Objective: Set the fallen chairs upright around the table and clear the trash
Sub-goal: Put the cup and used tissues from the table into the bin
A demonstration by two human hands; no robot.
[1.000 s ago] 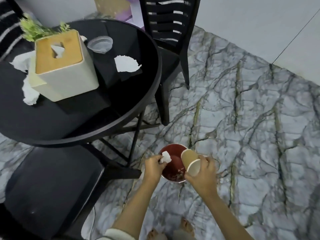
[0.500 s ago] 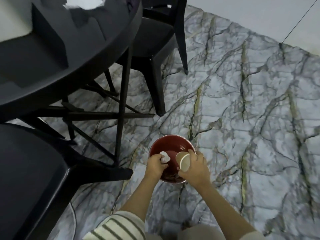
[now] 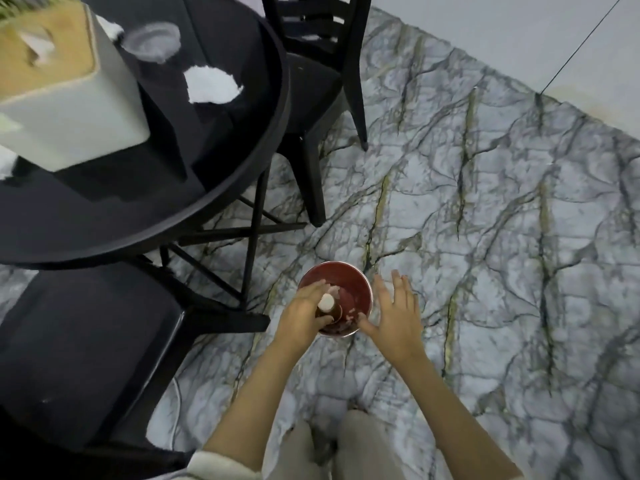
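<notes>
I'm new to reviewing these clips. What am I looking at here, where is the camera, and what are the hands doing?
No machine here: a person wears a wide-angle camera on the head, looking down at their own arms. The left hand reaches into a red bin on the marble-patterned floor, with a paper cup at its fingers; whether it grips the cup is unclear. The right hand is open and empty beside the bin's rim. On the black round table sit a tissue box, a torn white paper scrap and a clear plastic lid. Two black chairs stand upright at the table.
</notes>
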